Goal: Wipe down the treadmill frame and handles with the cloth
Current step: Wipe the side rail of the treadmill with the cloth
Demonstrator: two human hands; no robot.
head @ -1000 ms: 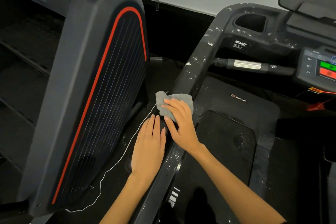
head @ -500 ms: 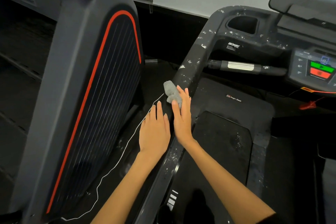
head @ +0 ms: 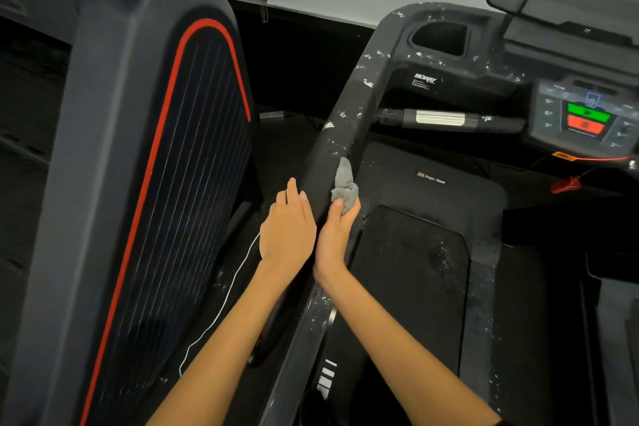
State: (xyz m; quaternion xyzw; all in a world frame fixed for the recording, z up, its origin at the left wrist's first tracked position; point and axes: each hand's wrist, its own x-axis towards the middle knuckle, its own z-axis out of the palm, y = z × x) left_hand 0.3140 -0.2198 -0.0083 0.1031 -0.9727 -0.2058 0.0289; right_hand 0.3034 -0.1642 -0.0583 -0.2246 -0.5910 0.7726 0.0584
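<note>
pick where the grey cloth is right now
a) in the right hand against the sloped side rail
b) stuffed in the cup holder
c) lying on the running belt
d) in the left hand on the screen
a: the right hand has its grip on the grey cloth and presses it to the inner side of the sloped side rail, while the left hand rests flat on the rail's outer side.

A dark, near-black floor (head: 297, 149) carries a black treadmill (head: 428, 252) with white-flecked frame on the right and a large dark-grey machine housing with a red curved stripe (head: 145, 149) on the left. A thin white cord (head: 221, 308) trails across the floor between them.
</note>
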